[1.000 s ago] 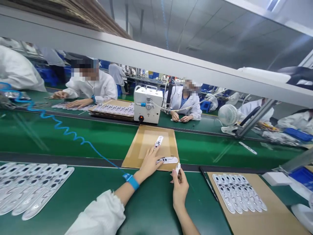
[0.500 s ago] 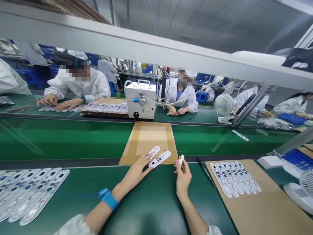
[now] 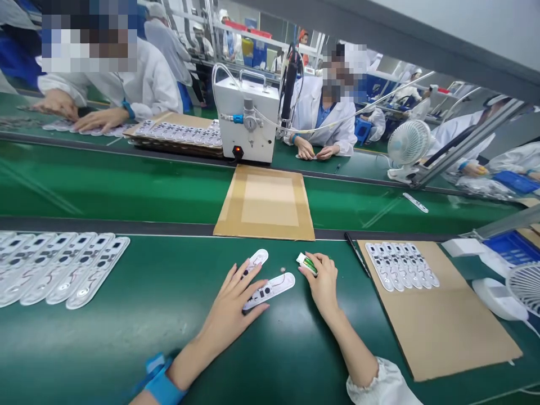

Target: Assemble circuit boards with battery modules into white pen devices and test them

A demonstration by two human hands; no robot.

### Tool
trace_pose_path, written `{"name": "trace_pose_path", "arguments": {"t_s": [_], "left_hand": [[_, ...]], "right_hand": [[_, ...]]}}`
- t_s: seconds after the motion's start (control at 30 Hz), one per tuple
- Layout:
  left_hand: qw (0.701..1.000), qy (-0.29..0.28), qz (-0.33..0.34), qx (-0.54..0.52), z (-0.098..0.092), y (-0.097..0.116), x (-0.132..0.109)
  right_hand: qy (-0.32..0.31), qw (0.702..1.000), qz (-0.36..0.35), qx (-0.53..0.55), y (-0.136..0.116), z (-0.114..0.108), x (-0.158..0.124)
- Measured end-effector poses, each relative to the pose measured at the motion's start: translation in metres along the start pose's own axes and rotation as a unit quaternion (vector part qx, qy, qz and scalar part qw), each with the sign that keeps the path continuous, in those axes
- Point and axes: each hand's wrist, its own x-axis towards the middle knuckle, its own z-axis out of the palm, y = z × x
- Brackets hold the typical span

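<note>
My left hand point(image 3: 230, 304) lies with spread fingers over two white oblong boards on the green table point(image 3: 177, 315). Its fingertips touch the nearer board point(image 3: 276, 286) and partly cover the farther one point(image 3: 259, 258). A tiny round part point(image 3: 283, 270) rests beside the boards. To the right, my right hand point(image 3: 323, 281) pinches a small white and green object point(image 3: 307, 262), its white end pointing left. A blue band point(image 3: 164, 385) circles my left wrist.
Rows of white boards lie at the left point(image 3: 97, 270) and on a cardboard sheet point(image 3: 447, 320) at the right, near a black pen point(image 3: 356, 254). Another cardboard sheet point(image 3: 306, 208) lies ahead, before a white machine point(image 3: 248, 124). Two people work opposite.
The view has tilted down. Both boards have come off the far cardboard onto the green table under my left hand. The object in my right hand now shows its green side.
</note>
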Motion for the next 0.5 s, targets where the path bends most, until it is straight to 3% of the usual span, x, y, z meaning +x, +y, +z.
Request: {"name": "trace_pose_path", "arguments": {"t_s": [0.1, 0.23, 0.5], "left_hand": [[1.000, 0.001, 0.007, -0.021, 0.010, 0.002, 0.009], [0.998, -0.008, 0.021, -0.058, 0.010, -0.001, 0.011], [0.995, -0.042, 0.055, -0.079, 0.007, 0.000, 0.011]], "right_hand": [[-0.054, 0.994, -0.087, -0.036, -0.016, -0.009, -0.004], [-0.171, 0.960, -0.212, -0.065, -0.038, -0.015, -0.003], [-0.238, 0.932, -0.253, -0.103, -0.048, -0.014, -0.007]]}}
